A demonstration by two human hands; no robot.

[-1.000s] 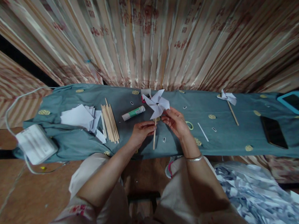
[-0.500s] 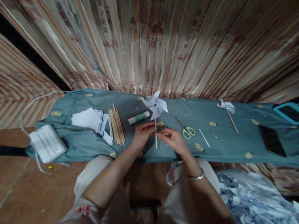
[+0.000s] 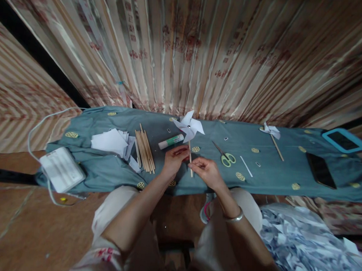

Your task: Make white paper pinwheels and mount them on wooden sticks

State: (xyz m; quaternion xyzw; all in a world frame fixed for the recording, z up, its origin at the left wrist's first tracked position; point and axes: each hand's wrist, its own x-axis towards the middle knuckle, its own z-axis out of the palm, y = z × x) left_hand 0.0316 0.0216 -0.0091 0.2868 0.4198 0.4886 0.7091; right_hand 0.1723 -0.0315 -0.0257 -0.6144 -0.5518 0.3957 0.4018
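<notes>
A white paper pinwheel on a thin wooden stick stands out over the cloth, its blades pointing away from me. My left hand pinches the stick a little below the blades. Slightly lower, the thumb and fingertips of my right hand are closed at the same stick. Just beyond my left hand lies a glue stick with a green label. Scissors with light green handles rest to the right of the pinwheel, close to a narrow white paper strip.
On the blue-green cloth at left lie wooden sticks, white paper pieces and a white corded box. Rightward are another pinwheel, a phone and a blue-framed tablet. A bag of paper scraps sits below.
My right fingertips have closed in on the stick from just beside it. My left hand keeps its grip. The view has shifted slightly.
</notes>
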